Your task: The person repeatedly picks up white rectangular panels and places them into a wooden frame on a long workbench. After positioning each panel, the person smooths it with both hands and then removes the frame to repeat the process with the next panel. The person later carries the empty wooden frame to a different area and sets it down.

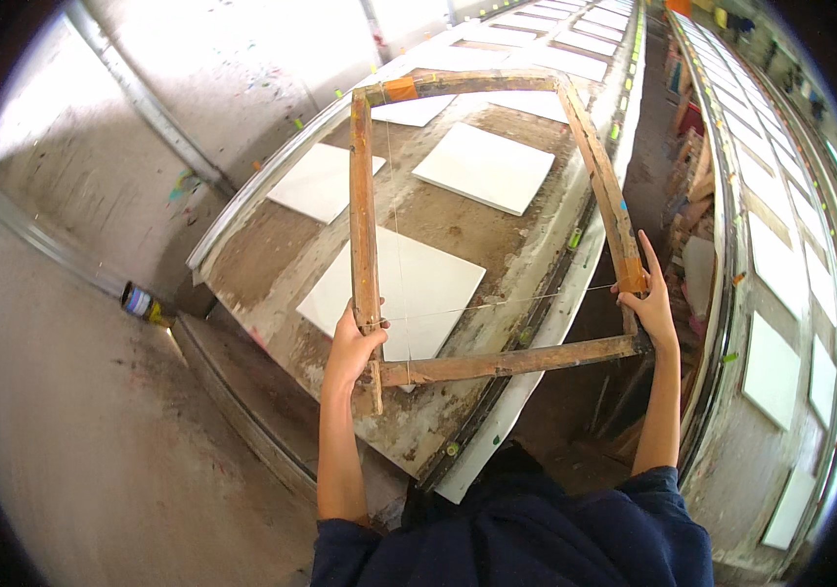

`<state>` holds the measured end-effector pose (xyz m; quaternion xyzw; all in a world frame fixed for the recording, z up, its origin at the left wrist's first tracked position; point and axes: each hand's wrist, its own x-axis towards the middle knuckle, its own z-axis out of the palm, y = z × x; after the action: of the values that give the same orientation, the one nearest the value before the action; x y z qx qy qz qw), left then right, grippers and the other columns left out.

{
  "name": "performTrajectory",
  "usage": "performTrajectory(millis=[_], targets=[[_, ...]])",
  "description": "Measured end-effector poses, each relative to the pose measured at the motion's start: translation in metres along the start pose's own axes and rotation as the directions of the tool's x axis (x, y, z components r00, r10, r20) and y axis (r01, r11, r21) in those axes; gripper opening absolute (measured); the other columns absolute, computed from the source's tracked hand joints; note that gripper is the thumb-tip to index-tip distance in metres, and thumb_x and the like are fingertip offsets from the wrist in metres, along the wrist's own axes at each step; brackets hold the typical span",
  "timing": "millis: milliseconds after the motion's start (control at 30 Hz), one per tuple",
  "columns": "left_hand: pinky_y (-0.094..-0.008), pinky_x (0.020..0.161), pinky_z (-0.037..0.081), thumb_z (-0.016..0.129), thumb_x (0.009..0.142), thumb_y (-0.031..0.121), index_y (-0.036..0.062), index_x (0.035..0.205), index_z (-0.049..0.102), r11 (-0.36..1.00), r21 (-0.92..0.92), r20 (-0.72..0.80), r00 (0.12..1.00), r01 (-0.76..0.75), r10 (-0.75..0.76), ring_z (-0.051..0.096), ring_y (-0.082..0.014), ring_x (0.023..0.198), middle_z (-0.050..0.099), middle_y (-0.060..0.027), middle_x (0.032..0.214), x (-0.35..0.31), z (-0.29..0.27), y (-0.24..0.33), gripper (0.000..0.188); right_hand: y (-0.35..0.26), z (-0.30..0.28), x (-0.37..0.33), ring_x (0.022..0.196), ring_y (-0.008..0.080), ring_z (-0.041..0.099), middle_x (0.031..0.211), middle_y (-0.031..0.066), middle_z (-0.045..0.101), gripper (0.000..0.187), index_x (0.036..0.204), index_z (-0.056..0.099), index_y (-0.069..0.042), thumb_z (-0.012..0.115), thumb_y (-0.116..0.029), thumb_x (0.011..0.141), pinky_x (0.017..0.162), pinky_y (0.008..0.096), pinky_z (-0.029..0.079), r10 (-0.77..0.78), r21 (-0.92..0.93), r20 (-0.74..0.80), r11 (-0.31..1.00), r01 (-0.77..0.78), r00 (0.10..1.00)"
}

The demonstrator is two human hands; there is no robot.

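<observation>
I hold up a worn rectangular wooden frame [511, 363] over the near end of a long table [254, 256]. My left hand [348, 347] is closed round the frame's left bar near its lower corner. On the opposite bar, my right hand [651, 305] grips low down, with one finger stretched upward along it. Thin strings [497, 302] cross the frame's opening, one lengthwise and one crosswise. Through it show a near white square panel [428, 284] and a farther white panel [485, 166]. Another white panel [316, 183] lies partly behind the left bar.
More white panels run in rows to the table's far end. A second long table with white panels [772, 370] stands to the right, across a narrow gap. At left, a small dark can [140, 301] sits beside a metal rail [233, 411] and a paint-spotted wall [262, 68].
</observation>
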<state>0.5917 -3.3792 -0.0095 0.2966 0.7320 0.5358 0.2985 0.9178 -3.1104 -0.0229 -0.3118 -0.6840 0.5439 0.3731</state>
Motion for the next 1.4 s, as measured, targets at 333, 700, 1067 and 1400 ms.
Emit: performTrajectory(millis=[333, 700, 1067, 1400], targets=[[-0.0288, 0.073, 0.045, 0.055, 0.066, -0.003, -0.0024, 0.112, 0.048, 0.996, -0.084, -0.189, 0.982, -0.012, -0.005, 0.057, -0.0161, 0.082, 0.056, -0.0081, 0.096, -0.049, -0.065, 0.002, 0.046, -0.051, 0.062, 0.048, 0.076, 0.0147, 0.059, 0.115, 0.0099, 0.052, 0.09, 0.143, 0.021, -0.015, 0.053, 0.007, 0.062, 0.072, 0.0282, 0.049, -0.177, -0.108, 0.219, 0.973, 0.204, 0.96], [-0.0298, 0.077, 0.045, 0.058, 0.07, -0.001, -0.0035, 0.112, 0.048, 0.986, -0.166, -0.402, 0.913, 0.009, -0.076, 0.058, -0.0168, 0.084, 0.059, -0.0094, 0.091, -0.088, -0.08, -0.023, 0.044, -0.069, 0.119, 0.09, 0.113, 0.023, 0.048, 0.138, 0.0071, 0.037, 0.09, 0.142, 0.026, -0.015, 0.054, 0.003, 0.058, 0.095, 0.0338, 0.04, -0.171, -0.153, 0.427, 0.954, 0.257, 0.888], [-0.0292, 0.074, 0.048, 0.058, 0.071, 0.005, -0.0041, 0.118, 0.047, 0.986, -0.14, -0.563, 0.811, 0.095, -0.159, 0.059, -0.0161, 0.086, 0.06, -0.0114, 0.097, -0.052, 0.009, 0.012, 0.049, -0.04, 0.085, 0.189, 0.093, 0.0206, 0.057, 0.132, 0.0101, 0.042, 0.088, 0.142, 0.025, -0.014, 0.052, 0.008, 0.061, 0.08, 0.0306, 0.048, -0.146, 0.012, 0.552, 0.986, 0.168, 0.821], [-0.0282, 0.072, 0.049, 0.048, 0.083, 0.033, -0.0079, 0.125, 0.042, 0.814, -0.525, -0.517, 0.853, -0.249, -0.073, 0.059, -0.02, 0.085, 0.057, -0.0151, 0.109, 0.028, 0.058, 0.101, 0.059, 0.018, 0.014, 0.269, 0.086, 0.0156, 0.058, 0.116, 0.0085, 0.051, 0.086, 0.141, 0.025, -0.009, 0.056, 0.009, 0.063, 0.075, 0.0283, 0.048, -0.134, 0.307, 0.459, 0.952, -0.015, 0.878]])
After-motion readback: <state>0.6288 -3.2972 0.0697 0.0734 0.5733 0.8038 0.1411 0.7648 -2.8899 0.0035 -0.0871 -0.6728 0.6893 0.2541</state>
